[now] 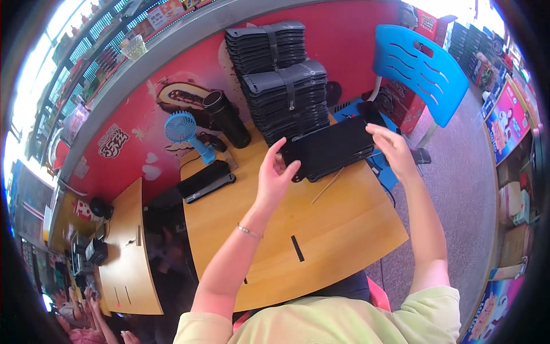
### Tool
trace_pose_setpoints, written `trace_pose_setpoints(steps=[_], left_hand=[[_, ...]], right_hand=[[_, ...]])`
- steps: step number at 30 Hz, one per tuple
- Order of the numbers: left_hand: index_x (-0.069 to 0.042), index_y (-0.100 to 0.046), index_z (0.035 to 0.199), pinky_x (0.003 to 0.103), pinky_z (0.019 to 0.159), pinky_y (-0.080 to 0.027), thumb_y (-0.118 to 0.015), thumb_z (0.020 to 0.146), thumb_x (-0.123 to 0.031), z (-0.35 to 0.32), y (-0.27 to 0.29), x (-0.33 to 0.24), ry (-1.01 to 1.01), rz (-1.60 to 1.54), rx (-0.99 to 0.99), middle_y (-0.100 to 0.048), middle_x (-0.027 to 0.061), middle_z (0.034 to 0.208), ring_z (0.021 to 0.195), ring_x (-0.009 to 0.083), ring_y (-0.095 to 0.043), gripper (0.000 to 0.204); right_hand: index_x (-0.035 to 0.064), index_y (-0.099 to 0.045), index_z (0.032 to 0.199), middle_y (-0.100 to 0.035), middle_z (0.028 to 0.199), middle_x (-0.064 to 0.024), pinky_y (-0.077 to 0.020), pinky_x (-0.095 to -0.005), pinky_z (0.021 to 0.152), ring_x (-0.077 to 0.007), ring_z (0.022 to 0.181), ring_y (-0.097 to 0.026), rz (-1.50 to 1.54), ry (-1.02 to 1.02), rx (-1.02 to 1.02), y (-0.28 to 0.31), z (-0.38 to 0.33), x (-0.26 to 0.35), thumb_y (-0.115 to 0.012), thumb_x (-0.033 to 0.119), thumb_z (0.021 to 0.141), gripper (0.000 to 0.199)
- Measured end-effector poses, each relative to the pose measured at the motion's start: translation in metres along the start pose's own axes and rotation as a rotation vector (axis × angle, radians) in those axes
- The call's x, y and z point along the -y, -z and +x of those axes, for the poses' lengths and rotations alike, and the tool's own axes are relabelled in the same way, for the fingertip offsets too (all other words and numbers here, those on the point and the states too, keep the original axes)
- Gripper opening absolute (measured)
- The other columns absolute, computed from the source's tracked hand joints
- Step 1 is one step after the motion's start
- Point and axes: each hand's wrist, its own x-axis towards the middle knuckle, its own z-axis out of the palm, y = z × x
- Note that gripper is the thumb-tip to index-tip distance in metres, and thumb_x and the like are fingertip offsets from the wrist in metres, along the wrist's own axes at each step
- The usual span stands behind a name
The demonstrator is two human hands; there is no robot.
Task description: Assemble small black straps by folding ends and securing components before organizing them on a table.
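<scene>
Head view, looking down on a wooden table [321,229]. Both hands are up over it, gripping a small stack of flat black trays [329,150] from either end. The left hand [274,175] is closed on the stack's near-left corner, thumb on top and fingers curled underneath. The right hand [392,150] pinches the far-right edge, fingers bent over the rim. The stack sits slightly tilted, hovering just off the tabletop, at roughly twelve o'clock from the person's chest.

Behind it, at about eleven o'clock, two tall bundled piles of grey-black trays [281,80] stand against the red wall, each bound with a strap. By my judgement those are finished bundles, and the handful in the hands is a fresh lot being squared up, with no strap around it yet. So gathering looks partway done; binding and adding it to the piles remain.

A thin stick [327,186] lies on the table just beneath the held stack. At ten o'clock, a blue handheld fan [186,133] stands beside a dark cylindrical bottle [225,117], with a flat black pack [204,179] nearer. At one o'clock, a blue plastic chair [421,71] stands on the floor.
</scene>
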Motion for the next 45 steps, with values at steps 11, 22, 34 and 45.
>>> trace_pose_setpoints(steps=[11,22,34,45], left_hand=[[-0.005,-0.053,0.127,0.019,0.061,-0.045,-0.069,0.081,-0.005,0.057,-0.006,0.017,0.078,0.048,0.005,-0.05,-0.0036,0.079,0.066,0.0031,-0.05,0.048],[-0.003,-0.056,0.122,0.02,0.057,-0.045,-0.074,0.075,-0.007,0.063,-0.012,0.036,0.043,0.226,-0.051,-0.051,-0.0005,0.08,0.061,0.004,-0.05,0.05],[-0.003,-0.057,0.121,0.02,0.06,-0.045,-0.074,0.075,-0.009,0.063,-0.01,0.041,0.063,0.219,-0.054,-0.05,-0.0004,0.081,0.062,0.0043,-0.049,0.05],[-0.003,-0.055,0.124,0.02,0.059,-0.047,-0.073,0.078,-0.008,0.065,-0.013,0.051,0.007,0.353,-0.037,-0.051,-0.0004,0.082,0.065,0.0047,-0.054,0.05]], right_hand=[[0.002,-0.062,0.113,-0.064,0.106,-0.0041,-0.0446,-0.0247,0.081,-0.0101,0.089,-0.056,-0.261,0.053,-0.064,0.012,0.04,-0.044,-0.065,0.01,0.084,0.031],[0.0091,-0.064,0.109,-0.059,0.08,-0.0029,-0.044,-0.0268,0.067,-0.0123,0.07,-0.051,-0.423,0.121,-0.144,0.016,0.045,-0.056,-0.069,0.015,0.081,0.029],[0.0094,-0.064,0.109,-0.058,0.077,-0.0049,-0.0433,-0.0285,0.062,-0.0131,0.064,-0.049,-0.465,0.137,-0.157,0.01,0.041,-0.057,-0.069,0.015,0.08,0.029],[0.0081,-0.065,0.106,-0.063,0.108,-0.0117,-0.0488,-0.0301,0.071,-0.0203,0.081,-0.06,-0.562,0.131,-0.129,0.012,0.04,-0.051,-0.066,0.013,0.081,0.026]])
